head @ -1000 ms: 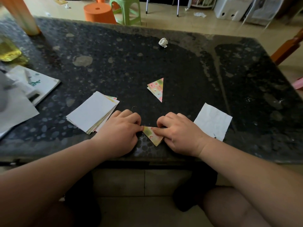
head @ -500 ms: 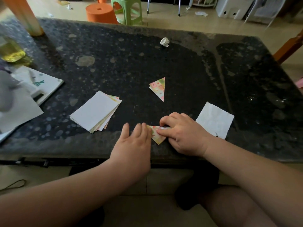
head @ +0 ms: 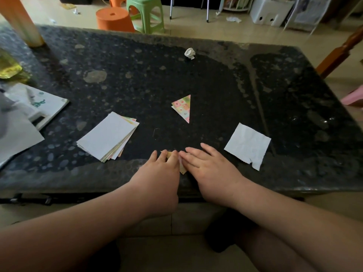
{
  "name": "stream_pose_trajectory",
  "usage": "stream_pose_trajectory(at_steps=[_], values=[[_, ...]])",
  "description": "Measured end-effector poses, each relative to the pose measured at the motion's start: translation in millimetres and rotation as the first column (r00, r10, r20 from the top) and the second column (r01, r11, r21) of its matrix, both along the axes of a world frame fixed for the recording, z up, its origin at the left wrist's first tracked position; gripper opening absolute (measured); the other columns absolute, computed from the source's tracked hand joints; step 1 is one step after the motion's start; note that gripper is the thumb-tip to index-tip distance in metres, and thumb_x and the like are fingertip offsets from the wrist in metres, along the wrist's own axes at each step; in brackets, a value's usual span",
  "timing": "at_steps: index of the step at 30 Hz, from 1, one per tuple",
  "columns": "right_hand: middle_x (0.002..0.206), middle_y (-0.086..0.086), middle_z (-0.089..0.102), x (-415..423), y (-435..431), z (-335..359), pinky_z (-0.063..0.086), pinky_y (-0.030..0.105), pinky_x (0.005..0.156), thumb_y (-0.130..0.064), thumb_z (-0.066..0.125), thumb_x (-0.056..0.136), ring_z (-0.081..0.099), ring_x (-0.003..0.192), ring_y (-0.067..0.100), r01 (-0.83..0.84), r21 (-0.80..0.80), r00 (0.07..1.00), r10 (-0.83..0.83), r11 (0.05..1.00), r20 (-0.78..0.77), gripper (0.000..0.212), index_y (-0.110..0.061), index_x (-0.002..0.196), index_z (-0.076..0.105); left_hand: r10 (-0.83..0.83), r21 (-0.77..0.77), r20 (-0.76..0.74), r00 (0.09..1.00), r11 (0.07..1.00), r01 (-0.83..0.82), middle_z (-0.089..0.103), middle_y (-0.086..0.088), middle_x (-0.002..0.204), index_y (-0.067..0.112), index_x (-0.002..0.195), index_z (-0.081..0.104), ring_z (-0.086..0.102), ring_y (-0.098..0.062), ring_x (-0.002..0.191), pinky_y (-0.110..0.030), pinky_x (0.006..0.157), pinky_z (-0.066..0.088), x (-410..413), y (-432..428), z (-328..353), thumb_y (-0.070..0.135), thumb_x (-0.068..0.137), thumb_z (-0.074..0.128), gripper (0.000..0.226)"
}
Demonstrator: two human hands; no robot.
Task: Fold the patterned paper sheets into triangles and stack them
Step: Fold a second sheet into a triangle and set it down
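A small folded patterned triangle lies at the near edge of the dark stone table, mostly hidden under both hands. My left hand presses flat on its left part with straight fingers. My right hand lies flat on its right part, fingers stretched out. A finished patterned triangle rests farther back at the table's middle. A stack of unfolded sheets, white side up, sits to the left of my hands.
A single white sheet with a torn corner lies right of my hands. A crumpled paper ball sits at the back. White papers and a booklet are at the far left. Orange and green stools stand beyond the table.
Both hands went from curled, pinching the folded paper, to flat with straight fingers pressing it down. The triangle is now more covered.
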State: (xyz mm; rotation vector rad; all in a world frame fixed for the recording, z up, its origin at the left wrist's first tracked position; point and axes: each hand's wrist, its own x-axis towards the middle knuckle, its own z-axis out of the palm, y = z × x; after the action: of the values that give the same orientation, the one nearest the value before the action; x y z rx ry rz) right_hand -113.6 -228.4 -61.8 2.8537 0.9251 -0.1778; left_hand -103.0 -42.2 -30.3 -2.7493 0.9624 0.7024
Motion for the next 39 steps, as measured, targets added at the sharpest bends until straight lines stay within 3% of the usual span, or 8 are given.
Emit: stream_pose_trajectory(at_steps=[6, 16, 21, 23, 26, 31, 35, 39], values=[[0.165, 0.004, 0.034, -5.4, 4.9, 28.5, -0.013, 0.052, 0.125, -0.031, 0.054, 0.094, 0.027, 0.151, 0.021, 0.094, -0.169, 0.992, -0.108, 0.981, -0.073, 0.068, -0.014, 0.157, 0.036, -0.005, 0.024, -0.015, 1.0, 1.0, 0.005, 0.002, -0.007, 0.17, 0.021, 0.163, 0.004, 0.006, -0.034, 0.156, -0.061, 0.124, 0.009, 4.3, -1.1, -1.0, 0.043, 0.091, 0.049, 0.088], [0.16, 0.006, 0.042, -14.4, 3.3, 42.8, -0.006, 0.055, 0.127, -0.031, 0.05, 0.094, 0.039, 0.142, 0.024, 0.22, -0.245, 0.965, -0.247, 0.944, -0.087, 0.066, -0.012, 0.156, 0.039, 0.021, 0.009, -0.027, 0.999, 1.0, -0.021, -0.004, -0.002, 0.171, 0.033, 0.162, 0.001, 0.005, -0.041, 0.155, -0.059, 0.125, 0.011, 4.0, 4.6, -2.6, 0.05, 0.09, 0.051, 0.089], [0.139, 0.002, 0.06, -10.3, 13.5, 56.1, 0.002, 0.059, 0.126, -0.035, 0.049, 0.096, 0.047, 0.134, 0.024, 0.309, -0.315, 0.921, -0.365, 0.897, -0.136, 0.045, -0.02, 0.137, 0.06, -0.003, -0.02, -0.028, 1.0, 1.0, 0.002, -0.009, 0.002, 0.17, 0.037, 0.161, -0.003, 0.001, -0.04, 0.156, -0.053, 0.126, 0.01, 2.6, 9.8, -2.7, 0.049, 0.09, 0.051, 0.09], [0.121, 0.001, 0.065, -5.1, 11.1, 64.4, 0.02, 0.053, 0.125, -0.033, 0.045, 0.098, 0.052, 0.122, 0.022, 0.41, -0.229, 0.884, -0.447, 0.883, -0.139, 0.034, -0.022, 0.125, 0.064, -0.008, -0.03, -0.029, 1.0, 1.0, 0.007, -0.01, 0.004, 0.17, 0.037, 0.161, -0.004, -0.001, -0.041, 0.155, -0.053, 0.126, 0.011, 0.8, 11.3, -3.6, 0.048, 0.09, 0.051, 0.09], [0.12, 0.001, 0.061, 6.7, 3.2, 66.2, 0.052, 0.034, 0.096, -0.034, 0.047, 0.101, 0.058, 0.107, 0.017, 0.559, 0.021, 0.816, -0.545, 0.829, -0.195, 0.037, -0.025, 0.135, 0.061, -0.024, -0.028, -0.014, 1.0, 0.999, 0.023, -0.009, 0.002, 0.171, 0.037, 0.16, -0.005, -0.001, -0.041, 0.155, -0.055, 0.126, 0.012, 1.3, 11.1, -2.5, 0.051, 0.09, 0.051, 0.091], [0.116, -0.007, 0.057, 37.3, 10.8, 48.3, 0.053, 0.031, 0.092, -0.039, 0.067, 0.093, 0.053, 0.111, 0.012, 0.638, 0.129, 0.735, -0.549, 0.759, -0.399, 0.035, -0.027, 0.125, 0.062, -0.032, -0.019, -0.044, 0.999, 0.999, 0.031, -0.013, 0.001, 0.17, 0.045, 0.158, -0.011, -0.008, -0.039, 0.155, -0.057, 0.126, 0.003, 1.2, 14.3, -2.1, 0.048, 0.093, 0.05, 0.089], [0.094, -0.003, 0.066, 58.6, 27.0, 50.0, 0.053, 0.03, 0.068, -0.047, 0.074, 0.09, 0.063, 0.084, 0.014, 0.694, -0.032, 0.596, -0.598, 0.719, -0.536, 0.026, -0.024, 0.095, 0.061, 0.024, -0.2, -0.093, 0.995, 0.979, -0.042, 0.017, 0.006, 0.167, 0.04, 0.157, 0.029, 0.013, -0.026, 0.152, -0.04, 0.124, 0.013, 14.7, 25.2, 4.1, 0.04, 0.096, 0.049, 0.065], [0.09, -0.004, 0.068, 69.0, 29.4, 48.9, 0.05, 0.026, 0.066, -0.035, 0.074, 0.092, 0.065, 0.083, 0.011, 0.689, 0.051, 0.611, -0.542, 0.723, -0.578, 0.012, -0.026, 0.086, 0.068, 0.283, -0.475, -0.159, 0.946, 0.818, -0.324, 0.052, 0.013, 0.14, 0.033, 0.136, 0.061, 0.043, -0.01, 0.133, -0.029, 0.112, 0.037, 31.1, 36.6, 2.9, 0.03, 0.097, 0.056, 0.04]])
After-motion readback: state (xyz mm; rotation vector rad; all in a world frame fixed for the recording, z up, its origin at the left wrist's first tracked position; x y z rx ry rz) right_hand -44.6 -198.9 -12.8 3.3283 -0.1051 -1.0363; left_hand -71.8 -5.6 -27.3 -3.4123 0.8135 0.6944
